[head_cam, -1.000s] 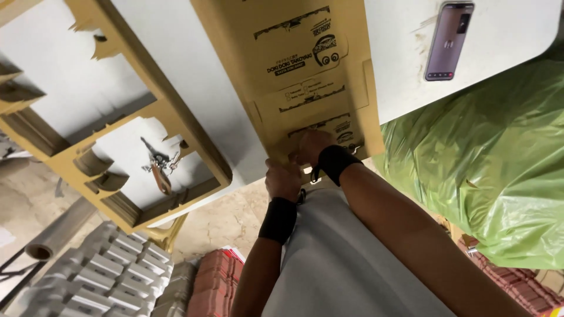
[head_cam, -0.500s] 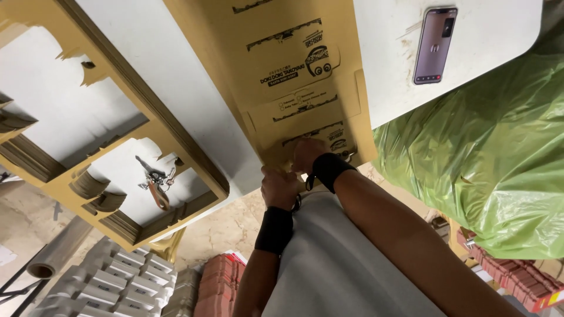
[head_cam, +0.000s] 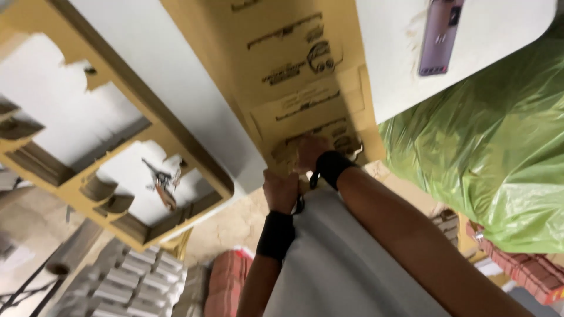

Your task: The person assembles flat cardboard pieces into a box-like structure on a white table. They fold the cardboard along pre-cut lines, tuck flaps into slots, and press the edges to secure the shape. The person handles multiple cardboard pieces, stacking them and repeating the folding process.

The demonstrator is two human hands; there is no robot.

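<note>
Pressing against the lower end of a flattened brown cardboard box (head_cam: 294,76) at the centre of the frame, the right hand (head_cam: 310,154) lies with its fingers curled onto the matte, creased board near a flap seam; whether it pinches the edge or only rests there cannot be told. Just below and to the left, the left hand (head_cam: 280,191) is clenched at the cardboard's lower edge, where that edge meets the top of a smooth pale grey sheet (head_cam: 341,264) that widens toward the bottom of the frame. What the fist holds is hidden. Both wrists wear black fabric wristbands (head_cam: 276,235).

At the left, a cardboard frame with cut-out openings (head_cam: 106,176) lies on a white surface, a small pair of pliers (head_cam: 161,182) showing through one opening. A phone (head_cam: 439,36) lies on a white rounded tabletop (head_cam: 499,53) at upper right. Crinkled, glossy green plastic sheeting (head_cam: 487,164) fills the right side. Moulded grey pulp trays (head_cam: 117,282) sit at lower left.
</note>
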